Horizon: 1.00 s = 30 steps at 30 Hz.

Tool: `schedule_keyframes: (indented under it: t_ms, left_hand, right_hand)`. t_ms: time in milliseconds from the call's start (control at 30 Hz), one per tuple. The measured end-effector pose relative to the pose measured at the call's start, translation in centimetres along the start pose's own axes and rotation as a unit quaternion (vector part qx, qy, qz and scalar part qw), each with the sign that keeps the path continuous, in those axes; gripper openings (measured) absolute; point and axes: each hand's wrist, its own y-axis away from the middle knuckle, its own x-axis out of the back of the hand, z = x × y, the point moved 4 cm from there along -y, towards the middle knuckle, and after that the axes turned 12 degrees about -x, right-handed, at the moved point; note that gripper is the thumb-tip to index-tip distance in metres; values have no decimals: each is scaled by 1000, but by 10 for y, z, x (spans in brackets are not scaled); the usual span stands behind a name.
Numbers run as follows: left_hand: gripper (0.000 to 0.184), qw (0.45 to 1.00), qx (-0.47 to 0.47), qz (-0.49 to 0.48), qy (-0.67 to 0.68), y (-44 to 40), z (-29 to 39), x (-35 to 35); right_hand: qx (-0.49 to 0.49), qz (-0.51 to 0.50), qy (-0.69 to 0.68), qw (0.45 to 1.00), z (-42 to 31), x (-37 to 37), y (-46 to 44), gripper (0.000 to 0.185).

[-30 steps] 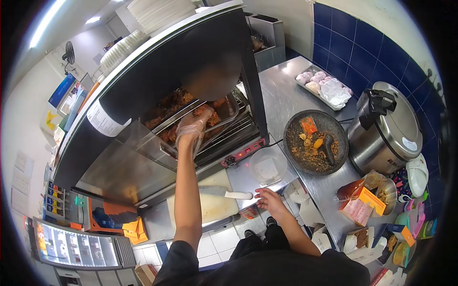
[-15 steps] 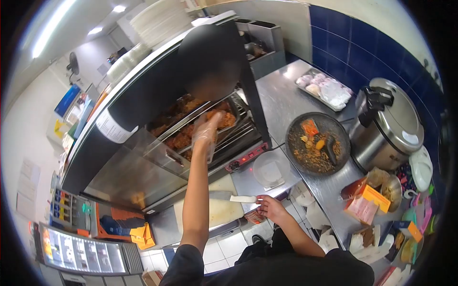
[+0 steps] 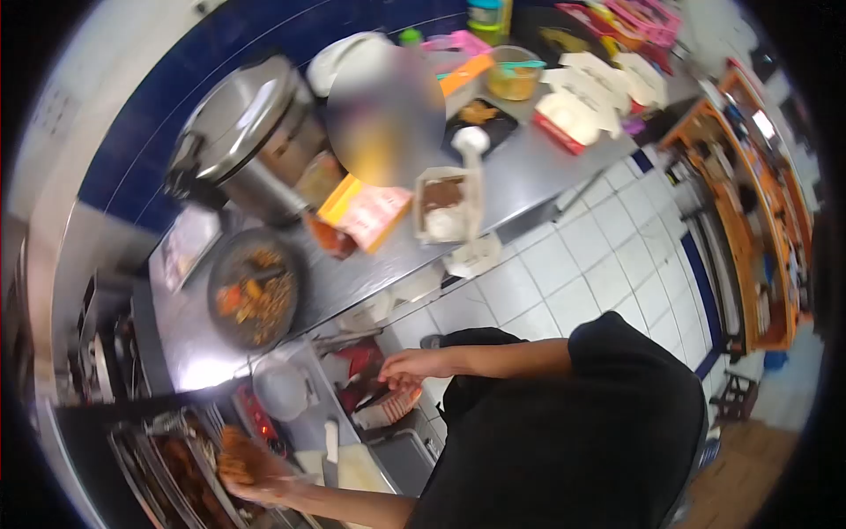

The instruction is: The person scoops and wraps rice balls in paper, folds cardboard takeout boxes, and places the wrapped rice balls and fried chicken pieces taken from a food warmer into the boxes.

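My left hand [image 3: 256, 480], in a clear plastic glove, is closed around a piece of fried chicken [image 3: 235, 454] above the edge of the warming cabinet. Below and beside it are metal trays [image 3: 181, 467] of more fried chicken. My right hand [image 3: 405, 368] is bare and hangs over the floor beside the counter; its fingers are loosely bent and somewhat apart, and I see nothing in them. The knife [image 3: 331, 441] with a white handle lies by the cutting board [image 3: 357, 472], apart from both hands.
A round stone dish [image 3: 256, 286] of spiced food sits on the steel counter, next to a large steel cooker [image 3: 256, 137]. Further along are an orange and pink box [image 3: 374, 212] and an open carton [image 3: 448, 207] with white and brown food. A clear plastic bowl [image 3: 280, 388] stands near the cabinet.
The view has swung right towards the counter. My left hand has lifted a piece of fried chicken out from the trays. My right hand has come away from the knife handle.
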Motion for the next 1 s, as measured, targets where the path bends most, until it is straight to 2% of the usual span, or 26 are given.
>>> schedule_keyframes:
  t_ms: [67,133,200,300,333,367,400,433,467,500,533,600,633,667,733,767,800,900,967,1000]
  left_hand:
    - [51,964,211,49,156,56,-66,-39]
    - [30,887,382,7,258,135,-101,-108]
    - [42,845,481,99,211,200,-154,-134]
    - [54,761,617,-33,200,287,-196,-219]
    - [58,724,662,-34,192,310,-213,-243]
    - [58,720,666,-40,194,328,-230,-271]
    - [58,715,670,-89,180,347,-248,-304]
    - [58,710,670,-137,167,365,-265,-341]
    - [53,721,651,-179,155,378,-284,-382]
    - [48,731,631,-219,141,391,-301,-424]
    - [46,737,583,-299,165,405,-321,-463]
    - [47,745,558,-351,102,433,-379,-527]
    - [50,748,579,-324,31,451,-418,-569]
    - [50,749,578,-322,26,466,-452,-605]
    - [57,730,545,-403,-86,490,-511,-642]
    - [57,729,544,-407,-86,501,-528,-662]
    - [60,717,540,-416,-143,511,-542,-675]
    - [65,709,525,-402,-244,533,-558,-691]
    - [64,712,415,-425,-374,520,-565,-686]
    - [64,709,414,-424,-382,519,-559,-682]
  right_hand:
    - [-10,104,18,994,22,37,60,29]
    - [6,178,-57,982,57,85,102,27]
    - [17,284,-125,951,83,124,152,27]
    - [78,353,-208,909,126,185,222,29]
    - [111,386,-266,876,144,205,245,31]
    - [140,415,-321,840,162,222,269,33]
    - [145,419,-321,837,175,234,290,33]
    - [163,429,-378,804,189,248,310,31]
    - [180,435,-430,770,199,266,327,30]
    - [185,435,-424,773,206,281,345,30]
    - [210,427,-452,754,214,295,364,30]
    - [238,398,-491,738,246,325,386,30]
    - [248,386,-493,739,250,356,408,31]
    - [206,436,-477,735,253,366,431,33]
    - [211,447,-482,723,261,378,471,34]
    - [215,455,-488,713,262,389,497,34]
    - [228,474,-487,697,271,399,516,35]
    - [219,501,-492,677,298,415,554,37]
    - [222,485,-525,663,313,426,564,37]
    - [220,483,-530,661,315,428,570,37]
